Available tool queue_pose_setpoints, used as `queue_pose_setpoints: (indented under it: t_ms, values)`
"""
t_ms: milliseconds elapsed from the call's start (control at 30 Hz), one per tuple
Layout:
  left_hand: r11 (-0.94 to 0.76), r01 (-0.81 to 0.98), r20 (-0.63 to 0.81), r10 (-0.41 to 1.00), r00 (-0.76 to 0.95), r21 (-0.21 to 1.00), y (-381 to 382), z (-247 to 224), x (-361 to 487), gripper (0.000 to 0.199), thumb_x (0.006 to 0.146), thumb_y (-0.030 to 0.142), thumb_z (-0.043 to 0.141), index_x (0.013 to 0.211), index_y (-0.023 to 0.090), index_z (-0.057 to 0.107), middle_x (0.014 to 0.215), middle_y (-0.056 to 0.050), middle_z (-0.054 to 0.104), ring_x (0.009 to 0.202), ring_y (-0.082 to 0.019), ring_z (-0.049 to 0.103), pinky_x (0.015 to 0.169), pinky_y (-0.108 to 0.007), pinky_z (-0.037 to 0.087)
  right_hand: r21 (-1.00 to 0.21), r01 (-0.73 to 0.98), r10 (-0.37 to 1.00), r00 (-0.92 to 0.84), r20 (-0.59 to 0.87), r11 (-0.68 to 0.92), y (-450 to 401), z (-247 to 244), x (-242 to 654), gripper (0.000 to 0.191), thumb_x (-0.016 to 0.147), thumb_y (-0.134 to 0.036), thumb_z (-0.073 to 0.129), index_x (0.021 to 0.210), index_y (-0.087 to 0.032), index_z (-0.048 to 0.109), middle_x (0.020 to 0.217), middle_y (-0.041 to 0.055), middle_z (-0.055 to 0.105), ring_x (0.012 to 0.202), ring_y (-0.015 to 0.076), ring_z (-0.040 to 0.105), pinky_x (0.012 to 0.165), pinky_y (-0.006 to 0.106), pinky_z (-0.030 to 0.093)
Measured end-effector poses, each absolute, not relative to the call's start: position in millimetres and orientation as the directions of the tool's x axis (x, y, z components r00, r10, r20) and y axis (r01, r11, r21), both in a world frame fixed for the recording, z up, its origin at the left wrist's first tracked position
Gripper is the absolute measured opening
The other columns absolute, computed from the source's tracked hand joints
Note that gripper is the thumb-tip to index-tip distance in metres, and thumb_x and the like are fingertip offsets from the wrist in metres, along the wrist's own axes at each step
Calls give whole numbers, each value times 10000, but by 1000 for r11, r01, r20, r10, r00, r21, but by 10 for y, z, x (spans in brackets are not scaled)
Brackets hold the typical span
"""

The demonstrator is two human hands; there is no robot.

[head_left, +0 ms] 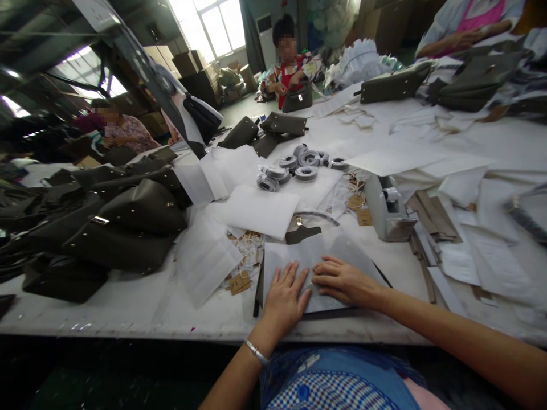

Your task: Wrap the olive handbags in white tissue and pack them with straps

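In front of me a dark olive handbag (304, 233) lies flat on the table, its flap, metal clasp and curved handle pointing away from me. A white foam sheet (342, 256) covers most of its body. My left hand (285, 293) rests flat on the sheet's left part, fingers spread and pointing away. On the sheet's middle lies my right hand (348, 283), its fingers stretched out toward the left hand. Neither hand grips anything. Dark edges of the bag show past the sheet at the left, right and near sides.
Dark bags (128, 228) are piled at left. A tape dispenser (388, 208) stands right of the bag. Brown tags (239, 282), foam sheets (260, 209) and wrapped strap coils (306, 173) lie around it. A person in a red apron (289, 82) handles a bag across the table.
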State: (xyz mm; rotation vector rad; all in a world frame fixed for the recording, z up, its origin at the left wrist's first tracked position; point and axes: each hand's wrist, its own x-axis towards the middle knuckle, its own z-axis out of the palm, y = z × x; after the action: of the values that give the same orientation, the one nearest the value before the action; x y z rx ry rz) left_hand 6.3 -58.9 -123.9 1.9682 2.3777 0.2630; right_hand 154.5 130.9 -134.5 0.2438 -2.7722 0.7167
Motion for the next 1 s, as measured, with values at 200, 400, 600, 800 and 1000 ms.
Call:
queue_pose_setpoints:
  t_ms: [200,400,600,800,1000]
  values:
    - [183,967,68,978,-198,175,-583,-1211,66,497,1009,440,392,1477,271,393,1558,-95,409,1435,-244,382,1178,-510,326,-427,-279,-124,-926,356,860,1318,-1424,1561,304,1005,-357,498,1242,-233,641,1113,83,698,1095,195,642,1144,485,380]
    - [190,964,50,978,-202,188,-583,-1212,62,498,1005,443,405,1477,283,392,1566,-85,398,1443,-237,368,1186,-506,320,-423,-364,-179,-891,416,830,1310,-1394,1569,262,1007,-233,476,1183,-231,669,1082,68,721,1078,171,648,1113,459,418]
    - [188,961,44,979,-201,201,-590,-1224,51,503,1004,453,398,1485,303,382,1577,-90,377,1452,-252,352,1185,-522,319,-414,-386,-146,-852,503,824,1280,-1419,1582,215,994,-204,507,1105,-195,691,1039,72,729,1024,169,664,1076,429,465]
    - [166,974,66,982,-178,157,-606,-1214,47,463,999,446,417,1454,355,431,1569,-98,386,1440,-269,374,1170,-531,331,-410,-259,-57,-895,443,875,1245,-1443,1576,250,995,-237,518,1186,-207,677,1139,69,731,1099,191,660,1080,427,461]
    - [48,995,6,999,-48,82,-645,-1129,-95,573,978,558,391,1507,347,332,1588,-100,351,1452,-293,346,1180,-575,264,-397,-148,-73,-978,197,906,1234,-1235,1588,293,975,-264,523,1234,-204,644,1294,91,660,1262,230,568,1159,504,344]
